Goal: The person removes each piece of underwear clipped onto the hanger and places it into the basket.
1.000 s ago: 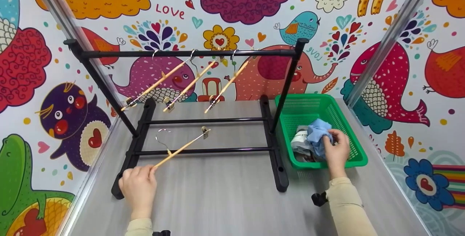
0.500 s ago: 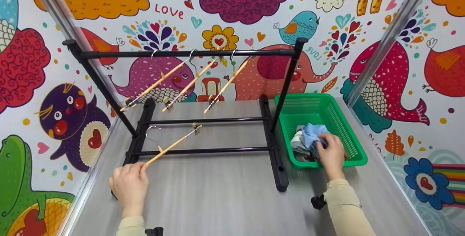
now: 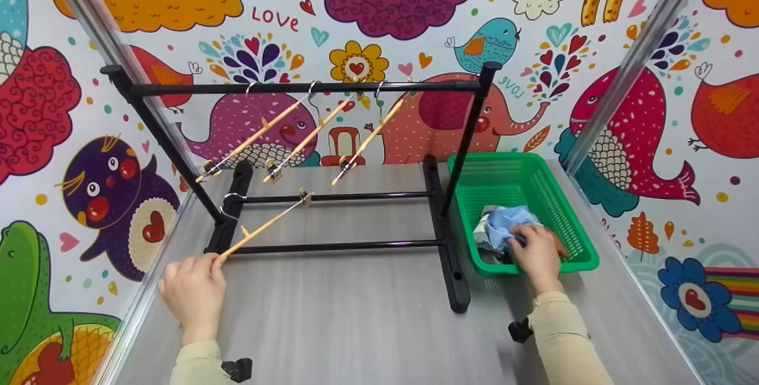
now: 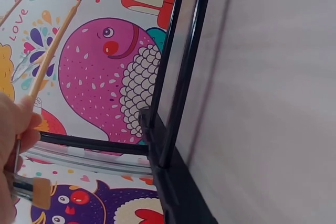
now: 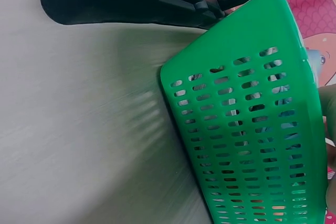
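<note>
My left hand (image 3: 194, 291) grips one end of a wooden clip hanger (image 3: 261, 232), holding it up in front of the black rack at left. The hanger's far clip (image 3: 305, 196) points up and right, and its metal hook (image 3: 230, 206) hangs out to the left. In the left wrist view a near clip (image 4: 41, 191) shows beside the fingers. Over at right, my right hand (image 3: 538, 259) reaches into a green basket (image 3: 576, 236), its fingertips pinching a crumpled light blue cloth (image 3: 509, 220). The basket wall mostly hides this hand in the right wrist view.
A black rack (image 3: 356, 87) stands on the grey table (image 3: 344, 314), bearing several clip hangers, one of them the rightmost hanger (image 3: 373, 136). White and grey fabric (image 3: 483, 234) lies in the basket beside the blue cloth. Patterned walls close in the back and sides.
My left hand has moved left with the hanger. The right hand has gone lower into the basket and the blue cloth has come down with it, flatter now.
</note>
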`<state>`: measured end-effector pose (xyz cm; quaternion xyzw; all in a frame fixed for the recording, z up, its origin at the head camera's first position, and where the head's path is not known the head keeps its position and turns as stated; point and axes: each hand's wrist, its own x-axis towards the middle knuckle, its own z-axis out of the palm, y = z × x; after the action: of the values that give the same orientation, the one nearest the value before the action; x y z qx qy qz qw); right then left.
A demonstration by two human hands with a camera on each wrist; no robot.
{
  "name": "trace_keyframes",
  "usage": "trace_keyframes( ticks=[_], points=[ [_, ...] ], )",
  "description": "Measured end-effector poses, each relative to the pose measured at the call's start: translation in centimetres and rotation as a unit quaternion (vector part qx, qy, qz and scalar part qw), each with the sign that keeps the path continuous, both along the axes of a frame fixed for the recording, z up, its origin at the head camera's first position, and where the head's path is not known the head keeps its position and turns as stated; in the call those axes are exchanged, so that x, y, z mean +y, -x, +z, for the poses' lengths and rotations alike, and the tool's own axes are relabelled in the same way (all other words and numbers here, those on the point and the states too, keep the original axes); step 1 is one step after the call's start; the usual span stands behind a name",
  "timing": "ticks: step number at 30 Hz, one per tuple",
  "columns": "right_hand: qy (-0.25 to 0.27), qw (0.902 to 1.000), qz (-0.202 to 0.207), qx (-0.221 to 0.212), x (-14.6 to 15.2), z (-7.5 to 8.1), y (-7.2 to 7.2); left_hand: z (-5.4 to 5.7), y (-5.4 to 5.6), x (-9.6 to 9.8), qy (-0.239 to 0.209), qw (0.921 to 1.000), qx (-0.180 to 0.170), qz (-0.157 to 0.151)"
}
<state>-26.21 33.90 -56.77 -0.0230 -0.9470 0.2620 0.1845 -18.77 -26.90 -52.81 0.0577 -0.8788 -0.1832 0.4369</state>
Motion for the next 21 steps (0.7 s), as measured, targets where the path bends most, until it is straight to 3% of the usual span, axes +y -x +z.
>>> trace_keyframes(
  ticks=[11, 21],
  points=[
    [-0.042, 0.9974, 0.022, -0.054, 0.0, 0.3, 0.0, 1.5, 0.6, -1.2, -0.001, 0.9999, -0.008, 0.008],
    [-0.063, 0.9926, 0.046, -0.093, 0.2, 0.5, 0.1, 3.8, 1.2, -2.7, -0.006, 0.9992, -0.018, 0.034]
  ],
)
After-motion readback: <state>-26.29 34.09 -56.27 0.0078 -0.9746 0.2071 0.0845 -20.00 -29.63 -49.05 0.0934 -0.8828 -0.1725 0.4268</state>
